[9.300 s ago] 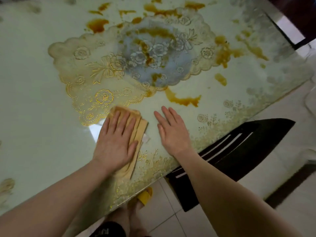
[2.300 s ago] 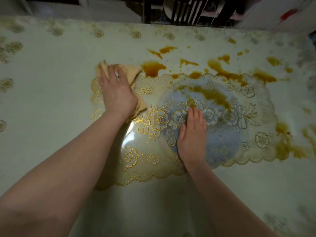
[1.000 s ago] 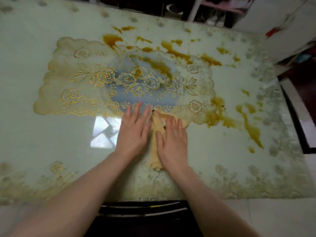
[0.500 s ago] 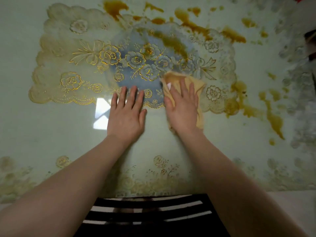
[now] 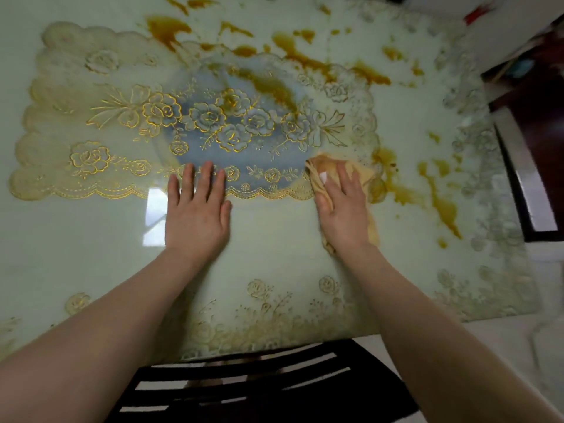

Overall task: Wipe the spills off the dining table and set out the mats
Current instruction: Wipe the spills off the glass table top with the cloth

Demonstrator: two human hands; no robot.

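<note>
Pressing down with straight fingers, the right hand (image 5: 341, 209) covers the cloth (image 5: 361, 174) at the right corner of the mat (image 5: 106, 117). The left hand (image 5: 197, 215) lies flat, fingertips on the mat. Brown spills (image 5: 439, 203) sit just beside.

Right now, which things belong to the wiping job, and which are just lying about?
In the job: cloth under right hand, left hand on lace mat, brown spills, table.
Lying about: dark chair at the near edge.
</note>
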